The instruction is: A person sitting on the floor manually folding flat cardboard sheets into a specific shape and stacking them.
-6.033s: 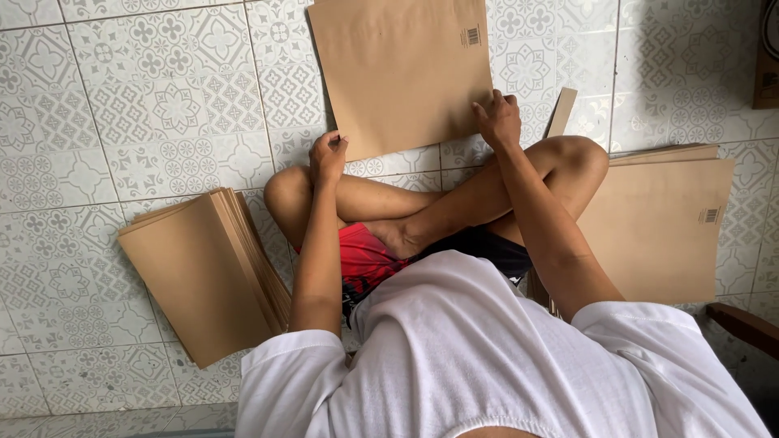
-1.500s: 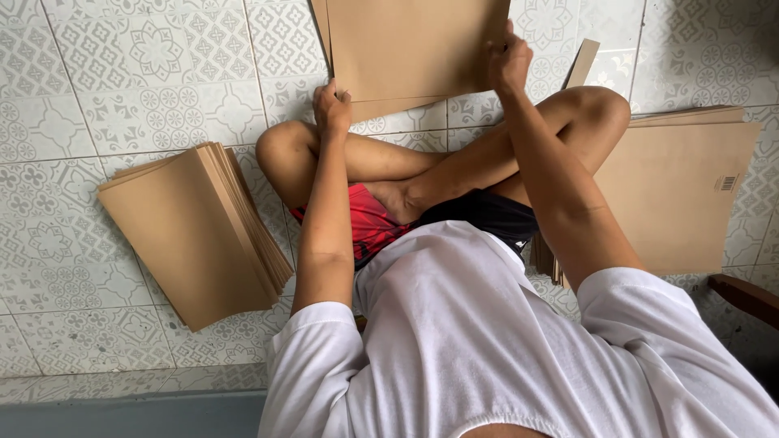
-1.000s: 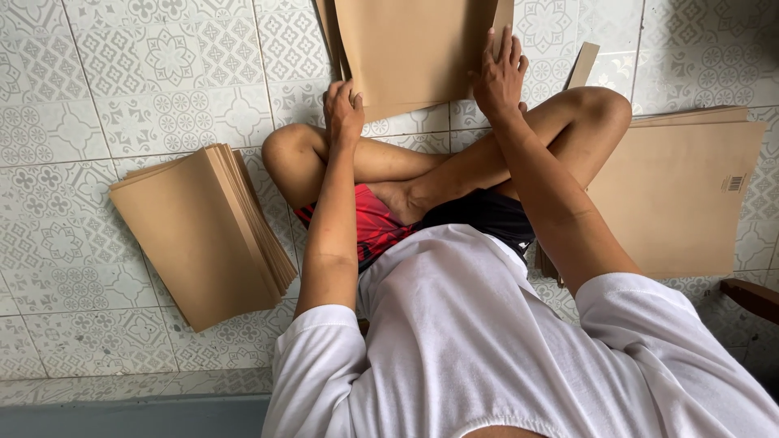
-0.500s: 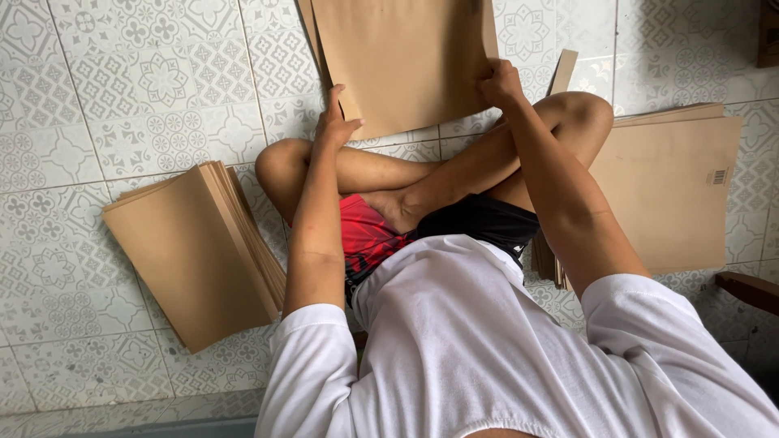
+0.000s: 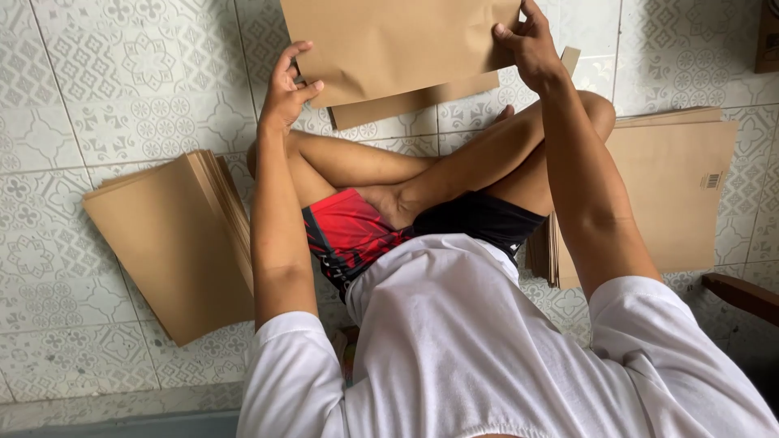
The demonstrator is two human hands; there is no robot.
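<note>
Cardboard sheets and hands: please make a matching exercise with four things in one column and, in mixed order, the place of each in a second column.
Column one:
1. left hand
2. right hand
3. fanned stack
4. stack with a barcode label

Column two:
a. on the floor beside the right leg
b. gripping the right edge of the top sheet
c. on the tiles beside the left arm
d. open at the left edge of the top sheet

Pairs: 1-d, 2-b, 3-c, 4-a

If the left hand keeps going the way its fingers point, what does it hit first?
Probably the brown sheet: the left hand points up and slightly right at its left edge, almost touching. Depth is unclear.
</note>
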